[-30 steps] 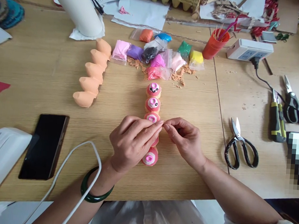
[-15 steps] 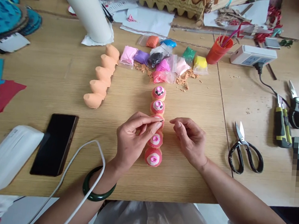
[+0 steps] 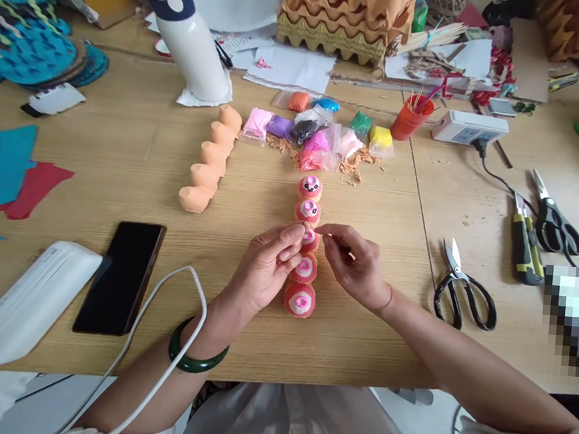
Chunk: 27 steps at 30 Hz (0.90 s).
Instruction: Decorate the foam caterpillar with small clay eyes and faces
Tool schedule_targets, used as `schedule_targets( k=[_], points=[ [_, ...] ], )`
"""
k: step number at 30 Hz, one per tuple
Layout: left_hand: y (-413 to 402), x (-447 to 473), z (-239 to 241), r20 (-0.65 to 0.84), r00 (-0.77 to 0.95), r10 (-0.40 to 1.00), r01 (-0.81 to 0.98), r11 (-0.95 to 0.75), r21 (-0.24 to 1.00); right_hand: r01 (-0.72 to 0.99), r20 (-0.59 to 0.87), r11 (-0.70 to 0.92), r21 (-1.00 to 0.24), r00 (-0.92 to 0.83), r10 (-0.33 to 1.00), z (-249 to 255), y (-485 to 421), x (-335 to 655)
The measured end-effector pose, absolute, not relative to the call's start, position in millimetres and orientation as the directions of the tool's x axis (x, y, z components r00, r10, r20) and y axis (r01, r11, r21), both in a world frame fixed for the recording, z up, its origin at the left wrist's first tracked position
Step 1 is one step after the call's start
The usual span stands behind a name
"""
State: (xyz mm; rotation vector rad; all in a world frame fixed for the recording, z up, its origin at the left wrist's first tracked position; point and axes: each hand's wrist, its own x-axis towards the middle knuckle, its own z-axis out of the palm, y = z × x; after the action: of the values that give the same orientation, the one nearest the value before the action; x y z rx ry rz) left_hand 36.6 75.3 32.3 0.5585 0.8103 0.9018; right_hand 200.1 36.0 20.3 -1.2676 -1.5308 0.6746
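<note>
A row of several small round pink-and-orange clay pieces (image 3: 306, 245) with white tops runs down the middle of the wooden table (image 3: 123, 164). My left hand (image 3: 268, 265) is pinched at the fingertips just left of the third piece. My right hand (image 3: 353, 262) is pinched too, its fingertips almost touching the left ones above that piece. What the fingers hold is too small to name. A green bangle (image 3: 195, 357) sits on my left wrist.
Bags of coloured clay (image 3: 316, 129) lie beyond the row, an orange egg-carton strip (image 3: 211, 161) to their left. A phone (image 3: 121, 277), a white device (image 3: 29, 303) and its cable are near left. Scissors (image 3: 464, 291), a knife (image 3: 523, 242) and a power strip (image 3: 469, 127) lie right.
My hands parted half a second ago and have come together again over the third clay piece. The camera has tilted up, showing more of the far table.
</note>
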Motion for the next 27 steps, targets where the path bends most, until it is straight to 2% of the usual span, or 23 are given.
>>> schedule_targets(
  k=[3,6,10,16,21,27],
  points=[
    [73,37,35,-0.41,0.37,0.834,-0.49,0.55,0.676,0.347,0.364,0.304,-0.887,0.122,0.924,13,40,194],
    [72,36,40,-0.399,0.376,0.836,-0.488,0.545,0.682,0.29,0.367,0.298,-0.91,0.227,0.902,6,37,187],
    [71,34,44,-0.389,0.43,0.814,-0.466,0.57,0.677,0.272,0.393,0.333,-0.903,0.208,0.896,6,28,185],
    [70,37,42,-0.434,0.477,0.764,-0.439,0.635,0.635,0.345,0.472,0.403,-0.848,0.141,0.871,18,23,192],
    [70,39,45,-0.46,0.468,0.754,-0.402,0.646,0.649,0.319,0.431,0.376,-0.87,0.119,0.895,24,20,196],
    [67,36,40,-0.398,0.509,0.763,-0.347,0.605,0.717,0.262,0.402,0.363,-0.894,0.11,0.909,24,21,199]
  ],
)
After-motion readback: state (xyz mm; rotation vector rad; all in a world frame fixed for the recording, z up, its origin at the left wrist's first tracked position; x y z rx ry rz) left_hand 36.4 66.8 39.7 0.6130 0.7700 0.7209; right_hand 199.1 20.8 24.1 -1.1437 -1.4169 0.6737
